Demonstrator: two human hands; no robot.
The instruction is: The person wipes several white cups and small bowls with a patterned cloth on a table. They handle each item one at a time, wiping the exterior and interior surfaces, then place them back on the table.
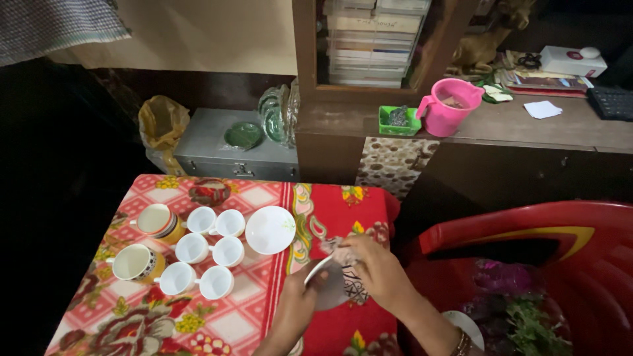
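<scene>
Left: two cream ceramic mugs with banded sides (146,242) stand at the left edge of the table (231,326), which is covered by a red floral cloth. Beside them six small white cups (204,247) sit mouth-up in close pairs, some touching, apparently grouped to keep them compact. A round white saucer (270,229) lies flat just right of the cups. Behind, a grey metal trunk (217,148) carries green plates.

Centre: the left hand (298,306) is closed on the near rim of a tilted round steel plate (328,285), holding it over the cloth near the table's front right corner. The right hand (376,267) presses a crumpled patterned rag (343,254) onto the plate's face; the tilt likely exposes the surface to the rag. Open cloth remains in front of the cups and between saucer and plate.

Right: a large red plastic tub (560,231) stands just beside the table edge, holding wet greenery. A pink plastic jug (448,105) rests on the wooden counter (527,125) well behind.
</scene>
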